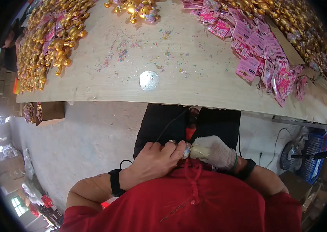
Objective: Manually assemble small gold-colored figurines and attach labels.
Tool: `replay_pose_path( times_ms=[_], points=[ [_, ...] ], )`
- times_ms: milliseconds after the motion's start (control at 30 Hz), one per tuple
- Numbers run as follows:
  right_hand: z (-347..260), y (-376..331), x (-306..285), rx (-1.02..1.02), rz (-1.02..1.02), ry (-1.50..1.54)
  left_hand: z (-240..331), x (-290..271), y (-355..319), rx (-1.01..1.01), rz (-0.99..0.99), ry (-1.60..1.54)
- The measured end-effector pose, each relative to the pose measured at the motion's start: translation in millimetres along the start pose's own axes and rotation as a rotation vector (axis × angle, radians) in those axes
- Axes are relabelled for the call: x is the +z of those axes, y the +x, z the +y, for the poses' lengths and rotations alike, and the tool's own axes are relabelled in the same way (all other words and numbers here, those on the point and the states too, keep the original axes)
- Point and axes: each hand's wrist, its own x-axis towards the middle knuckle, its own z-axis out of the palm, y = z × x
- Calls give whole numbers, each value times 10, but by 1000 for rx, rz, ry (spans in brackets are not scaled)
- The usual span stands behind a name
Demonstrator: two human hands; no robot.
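Close to my body, above my lap, my left hand (159,157) is bare and closed around a small figurine (187,151). Only its glittery, multicoloured part and a hint of gold show between my fingers; the rest is hidden. My right hand (219,151) wears a whitish knit glove, with a pale yellowish cover over the thumb. Its fingers are closed and press against the glittery side of the same figurine. Whether they hold anything else, I cannot tell. Similar gold figurines (134,9) with glittery parts lie at the table's far middle.
The pale table (105,83) carries scattered coloured glitter bits (122,54) and a shiny round spot (148,80). Gold figurines (36,58) are heaped left; pink packets (254,50) and more gold figurines (306,42) lie right. A blue crate (315,152) stands at lower right.
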Motion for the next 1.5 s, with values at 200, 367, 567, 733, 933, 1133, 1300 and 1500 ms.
replay_pose_path(
  times_ms=[200, 367, 567, 733, 933, 1133, 1300, 1500],
  points=[
    [-109, -8, -3, 172, -5, -251, -81, -43, -11, -38, -18, -296],
    [-308, 61, -81, 136, 29, -404, -96, -51, 32, -58, -57, -424],
    [-310, 68, -167, 85, -80, -583, -129, -113, 46, -149, -84, -557],
    [-299, 58, -98, 167, -69, -538, -149, -99, 22, -146, -116, -572],
    [-285, 48, -113, 169, -135, -581, -143, -84, 42, -138, -117, -550],
    [-214, -12, -37, 147, -69, -522, -131, -74, 33, -137, -105, -534],
    [-224, -21, -26, 144, -23, -547, -133, -74, 41, -130, -107, -528],
    [-303, -15, -71, 124, -101, -662, -118, -83, 55, -108, -123, -523]
  ],
)
